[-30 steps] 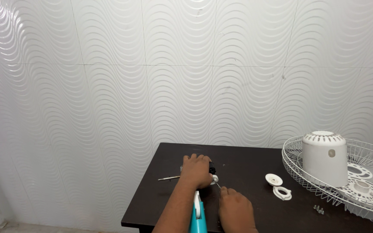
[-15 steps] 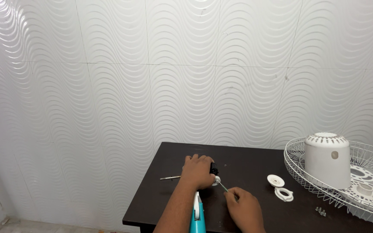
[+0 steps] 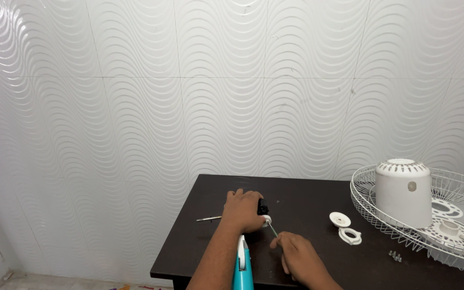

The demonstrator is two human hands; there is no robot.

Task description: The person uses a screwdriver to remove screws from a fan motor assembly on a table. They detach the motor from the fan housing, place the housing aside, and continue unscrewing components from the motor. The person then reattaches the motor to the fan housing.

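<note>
My left hand (image 3: pixel 241 211) rests on the dark table (image 3: pixel 307 198), closed over a small black and white part (image 3: pixel 264 210). A thin metal rod (image 3: pixel 208 218) sticks out to the left from under that hand. My right hand (image 3: pixel 296 256) sits nearer to me and pinches the end of a thin greenish wire (image 3: pixel 272 230) that runs up to the part. A teal and white handle (image 3: pixel 241 266) lies between my forearms.
A white wire fan guard (image 3: pixel 371 215) lies at the table's right, with a white motor housing (image 3: pixel 403 190) standing in it. A white round cap (image 3: pixel 340 219) and a white ring piece (image 3: pixel 349 235) lie mid-table. Small screws (image 3: pixel 394 256) lie near the guard. A wavy white tiled wall (image 3: pixel 189 86) stands behind.
My right hand has drawn back toward me and to the right, pulling the thin wire out from the part. My left hand stays on the part.
</note>
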